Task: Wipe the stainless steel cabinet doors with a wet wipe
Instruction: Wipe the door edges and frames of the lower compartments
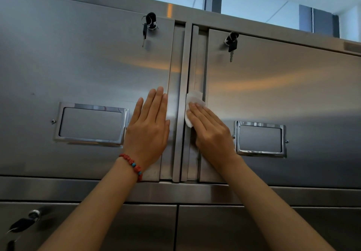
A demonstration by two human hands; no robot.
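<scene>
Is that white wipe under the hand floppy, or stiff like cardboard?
Probably floppy: the wet wipe lies crumpled and bends over the door edge beneath the right hand. It looks thin, so likely light. On smooth steel it should slide easily.

No readable text, labels, brands or numbers anywhere. Both label holders on the doors (91, 123) (260, 138) hold blank inserts.
</scene>
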